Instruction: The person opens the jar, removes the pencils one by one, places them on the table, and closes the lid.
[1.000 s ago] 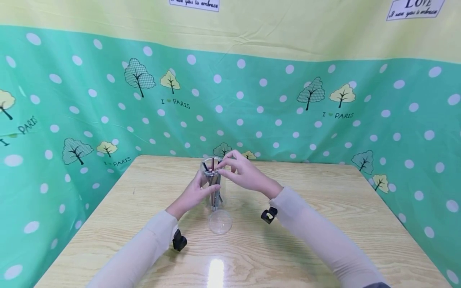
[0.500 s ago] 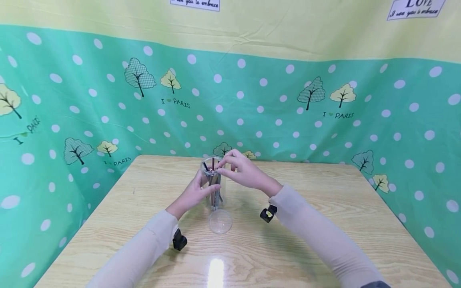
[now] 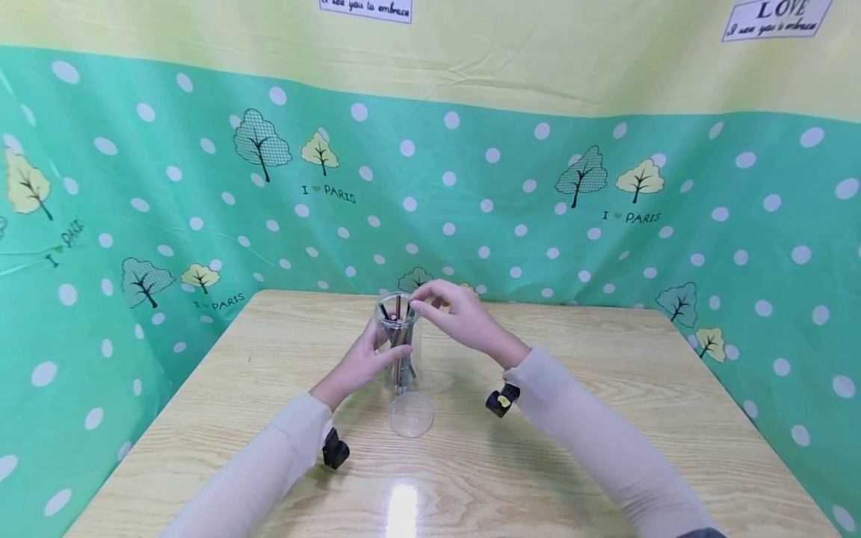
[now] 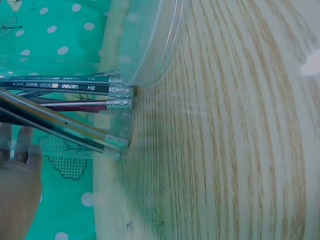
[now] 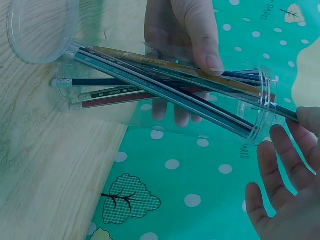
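A clear plastic jar (image 3: 418,347) holding several pencils (image 5: 165,90) stands upright near the back of the table. My left hand (image 3: 366,360) grips its side, thumb in front and fingers around behind, as the right wrist view shows through the clear wall. At the jar's mouth, my right hand (image 3: 460,317) pinches the end of a dark pencil (image 5: 287,113) between thumb and forefinger, the other fingers spread loosely. That pencil still sits mostly inside the jar. Silver ferrules (image 4: 120,103) show at the bottom ends of the pencils in the left wrist view.
A round clear lid (image 3: 412,415) lies on the wooden table (image 3: 538,463) just in front of the jar. Green polka-dot curtain (image 3: 471,202) hangs close behind the table's back edge. A black wrist camera (image 3: 499,401) sits on the right sleeve, another (image 3: 335,450) on the left.
My right fingertips have shifted slightly up and to the right along the jar's mouth. The left hand, jar and lid stay in place.
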{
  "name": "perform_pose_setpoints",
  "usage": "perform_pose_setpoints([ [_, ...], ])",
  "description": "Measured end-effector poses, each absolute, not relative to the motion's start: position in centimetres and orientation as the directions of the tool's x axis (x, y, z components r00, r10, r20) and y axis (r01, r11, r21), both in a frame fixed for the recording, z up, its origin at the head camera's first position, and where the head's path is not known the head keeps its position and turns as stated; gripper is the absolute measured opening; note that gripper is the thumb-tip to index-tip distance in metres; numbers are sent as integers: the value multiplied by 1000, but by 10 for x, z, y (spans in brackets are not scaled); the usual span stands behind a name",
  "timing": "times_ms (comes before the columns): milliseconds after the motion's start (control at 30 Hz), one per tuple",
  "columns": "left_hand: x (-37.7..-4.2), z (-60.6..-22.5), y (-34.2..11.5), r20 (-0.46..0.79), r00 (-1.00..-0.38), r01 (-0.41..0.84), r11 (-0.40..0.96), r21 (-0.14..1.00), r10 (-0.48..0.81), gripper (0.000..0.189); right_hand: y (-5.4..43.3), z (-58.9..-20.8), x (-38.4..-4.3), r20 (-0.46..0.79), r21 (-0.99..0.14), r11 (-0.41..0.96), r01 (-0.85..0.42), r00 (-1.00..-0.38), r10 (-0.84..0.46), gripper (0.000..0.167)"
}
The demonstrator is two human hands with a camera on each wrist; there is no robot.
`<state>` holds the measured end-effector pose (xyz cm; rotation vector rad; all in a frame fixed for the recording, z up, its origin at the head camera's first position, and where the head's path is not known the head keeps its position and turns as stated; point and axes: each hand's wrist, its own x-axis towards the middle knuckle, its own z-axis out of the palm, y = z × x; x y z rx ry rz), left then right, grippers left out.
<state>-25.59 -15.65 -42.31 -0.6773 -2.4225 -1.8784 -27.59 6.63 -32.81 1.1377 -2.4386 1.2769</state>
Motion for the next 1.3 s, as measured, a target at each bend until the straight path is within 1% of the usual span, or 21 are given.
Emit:
perform_pose_setpoints([
  [300, -257, -425, -156, 258, -911, 324, 175, 930, 321, 79, 70, -315, -270, 563, -634, 302, -712, -693, -452, 18],
  [633, -256, -423, -156, 250, -916, 316, 180, 931, 315, 78, 78, -302, -270, 665, -601, 254, -758, -650, -367, 18],
  [867, -256, -425, -157, 245, -916, 312, 182, 932, 316, 78, 83, -292, -267, 702, -583, 244, -775, -632, -330, 17],
  [1067, -256, -425, -156, 219, -927, 287, 198, 937, 304, 81, 91, -283, -266, 744, -555, 237, -797, -604, -287, 16],
  [1300, -251, -415, -155, 192, -933, 261, 206, 943, 304, 83, 100, -278, -264, 755, -574, 217, -790, -613, -232, 15],
])
